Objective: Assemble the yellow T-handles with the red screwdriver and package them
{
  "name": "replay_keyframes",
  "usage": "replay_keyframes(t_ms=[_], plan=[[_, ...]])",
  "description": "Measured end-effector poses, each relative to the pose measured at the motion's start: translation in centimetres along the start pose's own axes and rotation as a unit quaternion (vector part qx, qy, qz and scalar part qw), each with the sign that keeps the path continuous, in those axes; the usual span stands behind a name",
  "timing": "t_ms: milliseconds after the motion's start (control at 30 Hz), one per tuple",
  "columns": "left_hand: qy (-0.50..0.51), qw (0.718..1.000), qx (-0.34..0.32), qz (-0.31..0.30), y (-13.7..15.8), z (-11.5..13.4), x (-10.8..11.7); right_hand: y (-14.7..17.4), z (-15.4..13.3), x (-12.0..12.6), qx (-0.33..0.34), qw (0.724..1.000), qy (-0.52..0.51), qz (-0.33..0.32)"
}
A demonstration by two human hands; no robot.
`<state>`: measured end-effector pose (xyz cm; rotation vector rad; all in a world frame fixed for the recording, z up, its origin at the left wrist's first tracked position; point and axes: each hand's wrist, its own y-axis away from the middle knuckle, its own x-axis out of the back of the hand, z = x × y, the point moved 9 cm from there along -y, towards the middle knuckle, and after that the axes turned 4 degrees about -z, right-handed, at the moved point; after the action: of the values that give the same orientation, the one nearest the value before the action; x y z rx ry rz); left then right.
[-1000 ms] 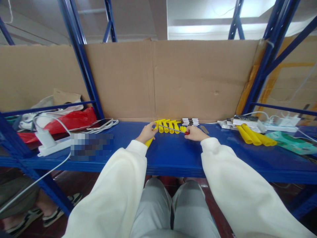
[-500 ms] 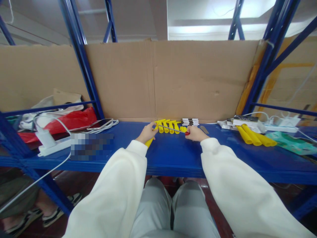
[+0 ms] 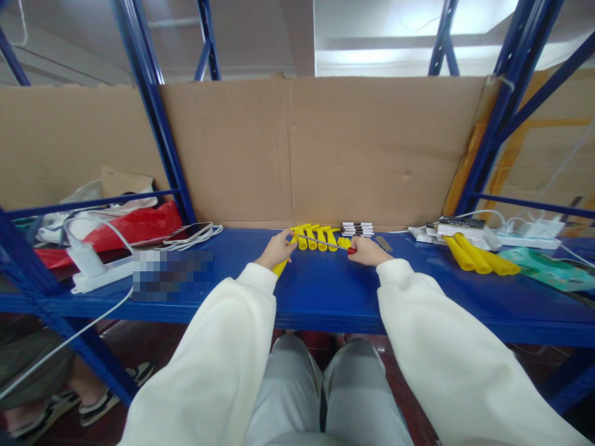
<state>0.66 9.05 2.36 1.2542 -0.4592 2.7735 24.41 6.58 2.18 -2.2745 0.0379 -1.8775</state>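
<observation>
My left hand (image 3: 277, 249) is closed around a yellow tube-like part (image 3: 280, 268), whose lower end shows below my palm. My right hand (image 3: 367, 251) grips the red handle of a screwdriver (image 3: 323, 243). Its long metal shaft points left, and the tip is at the top of the yellow part by my left fingers. Just behind the shaft, several yellow parts with flared ends (image 3: 321, 238) lie side by side in a row. Smaller yellow pieces (image 3: 344, 242) sit near my right fingers. Where exactly the tip touches is too small to make out.
Black-and-white stacked packs (image 3: 357, 229) stand against the cardboard panel (image 3: 372, 155). On the right of the blue shelf (image 3: 325, 291) lie yellow tubes (image 3: 476, 257) and a green packet (image 3: 548, 267). A phone (image 3: 188, 233), white cables and a power strip (image 3: 105, 275) are on the left.
</observation>
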Motion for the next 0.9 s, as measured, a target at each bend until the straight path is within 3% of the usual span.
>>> replay_keyframes(t_ms=[333, 533, 733, 900], plan=[[-0.008, 1.0, 0.007, -0.002, 0.3, 0.2, 0.1, 0.6, 0.1, 1.0, -0.023, 0.999, 0.029, 0.0], [-0.016, 1.0, 0.004, 0.023, 0.2, 0.2, 0.5, 1.3, -0.1, 0.9, -0.017, 0.998, 0.033, -0.051], [-0.018, 0.996, -0.069, 0.055, 0.2, 1.3, 1.0, 0.8, -0.2, -0.7, 0.024, 0.994, -0.032, -0.099], [-0.041, 0.988, -0.142, 0.038, 0.6, 3.4, -0.2, 0.2, -0.2, -1.4, 0.068, 0.988, -0.088, -0.107]])
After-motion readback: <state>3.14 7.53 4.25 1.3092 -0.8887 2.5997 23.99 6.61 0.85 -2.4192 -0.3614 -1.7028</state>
